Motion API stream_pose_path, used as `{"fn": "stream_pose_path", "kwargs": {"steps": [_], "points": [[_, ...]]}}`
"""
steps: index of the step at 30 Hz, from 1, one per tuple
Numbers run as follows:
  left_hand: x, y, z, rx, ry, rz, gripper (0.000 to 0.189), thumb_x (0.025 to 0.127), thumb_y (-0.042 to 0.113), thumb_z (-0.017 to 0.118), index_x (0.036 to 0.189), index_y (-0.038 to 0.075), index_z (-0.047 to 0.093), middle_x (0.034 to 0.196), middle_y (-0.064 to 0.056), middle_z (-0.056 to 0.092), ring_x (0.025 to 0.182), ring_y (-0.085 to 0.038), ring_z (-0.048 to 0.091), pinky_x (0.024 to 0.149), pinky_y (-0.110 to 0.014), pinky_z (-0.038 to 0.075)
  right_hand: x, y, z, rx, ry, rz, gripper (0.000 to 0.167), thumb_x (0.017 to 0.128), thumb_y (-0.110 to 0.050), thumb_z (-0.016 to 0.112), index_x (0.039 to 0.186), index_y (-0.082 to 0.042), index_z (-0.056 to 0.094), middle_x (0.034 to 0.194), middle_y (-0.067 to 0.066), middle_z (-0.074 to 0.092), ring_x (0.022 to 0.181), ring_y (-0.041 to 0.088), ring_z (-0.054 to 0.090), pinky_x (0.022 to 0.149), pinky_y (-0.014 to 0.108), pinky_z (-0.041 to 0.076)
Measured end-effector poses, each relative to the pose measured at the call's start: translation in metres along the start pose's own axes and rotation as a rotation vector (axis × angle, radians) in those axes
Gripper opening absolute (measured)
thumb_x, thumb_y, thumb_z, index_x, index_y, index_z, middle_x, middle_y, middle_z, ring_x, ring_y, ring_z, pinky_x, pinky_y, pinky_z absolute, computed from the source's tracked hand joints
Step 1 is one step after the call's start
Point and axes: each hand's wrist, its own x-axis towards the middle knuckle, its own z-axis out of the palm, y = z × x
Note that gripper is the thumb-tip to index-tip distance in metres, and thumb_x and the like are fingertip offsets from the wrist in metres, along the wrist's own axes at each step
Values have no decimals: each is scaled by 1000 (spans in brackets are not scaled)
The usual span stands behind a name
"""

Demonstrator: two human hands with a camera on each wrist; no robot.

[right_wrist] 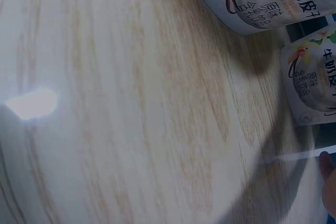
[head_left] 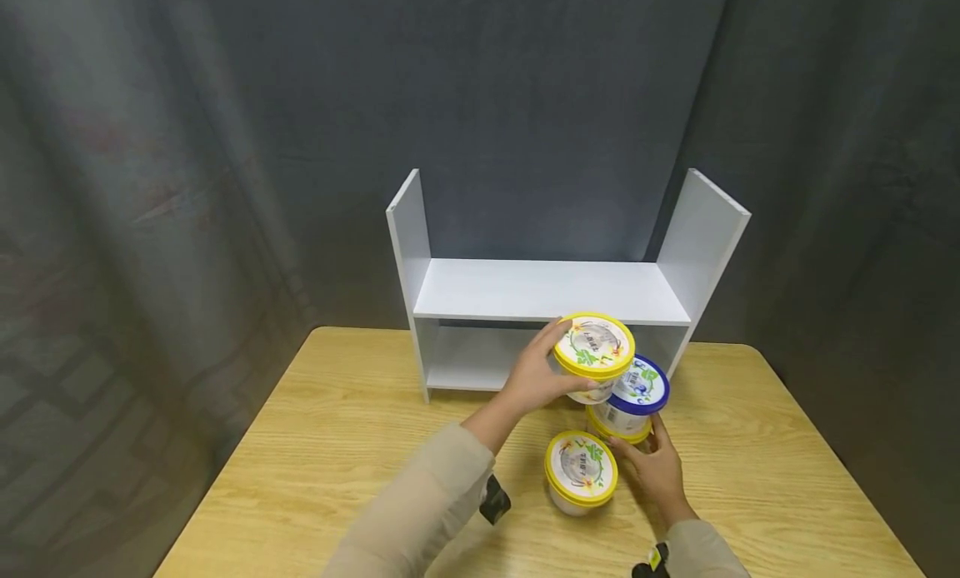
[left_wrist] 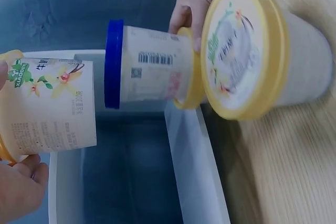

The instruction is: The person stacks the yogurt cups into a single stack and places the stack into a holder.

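Note:
My left hand (head_left: 534, 380) grips a white tub with a yellow lid (head_left: 594, 345), raised in front of the shelf; the left wrist view shows the printed side of this held tub (left_wrist: 52, 103). Just to its right, a blue-lidded tub (head_left: 640, 385) is stacked on another yellow-lidded tub (head_left: 628, 435). At that lower tub's lid, my right hand (head_left: 662, 476) holds with thumb and fingers on either side. Nearer to me stands a third yellow-lidded tub (head_left: 581, 471), upright on the table. Only a bit of the right hand (right_wrist: 329, 187) shows in the right wrist view.
A white two-level shelf (head_left: 551, 291) stands at the back of the wooden table (head_left: 330, 445), its side panels rising above the upper board. Dark grey curtains (head_left: 525, 103) hang behind and at both sides. Black wrist devices (head_left: 495, 500) sit by the sleeves.

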Motion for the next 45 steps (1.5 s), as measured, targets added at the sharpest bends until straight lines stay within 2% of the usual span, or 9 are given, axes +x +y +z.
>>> {"fn": "stream_pose_path", "kwargs": {"steps": [6,14,22,27,34,41,45], "points": [[8,10,14,-39,-6,-32,86,59,26,80,132,24,35,138,10,25,124,-17,24,98,-43,24,0,0,-1,-5,-16,3,94,71,-26,71,140,-20,7,139,16,19,122,36,24,98,47,22],[20,19,36,-3,-10,-53,86,58,30,80,132,26,35,137,11,25,123,-17,27,96,-39,30,-3,-1,-2,1,-15,-13,93,71,-24,71,140,-22,8,138,17,22,122,36,24,97,47,24],[27,24,52,4,2,-58,87,57,31,80,132,25,35,137,9,27,120,-17,32,94,-37,32,-3,-2,-3,-5,-9,-30,91,72,-25,70,139,-27,8,137,16,25,121,36,25,96,48,26],[30,27,58,-6,4,-54,87,58,28,80,132,24,34,137,7,28,120,-15,32,95,-35,31,-4,1,-3,3,-5,-63,86,74,-26,68,138,-32,11,137,16,25,120,37,26,95,49,27],[32,30,64,47,-29,-57,89,59,31,79,134,24,31,138,8,25,121,-16,31,95,-34,31,-1,12,-5,5,-10,-81,82,76,-27,66,138,-34,12,137,14,26,121,38,24,94,55,21],[33,30,65,48,-58,-31,90,60,30,79,134,22,29,139,6,23,122,-16,29,96,-34,31,-5,1,-6,25,-29,-5,90,72,-30,70,137,-37,8,137,17,25,123,35,22,96,49,26],[33,30,66,57,-87,-38,92,59,33,78,135,25,27,140,8,20,123,-16,27,96,-36,30,-4,0,-7,34,-31,3,90,71,-27,70,138,-35,10,136,13,27,123,33,23,98,47,22]]}}
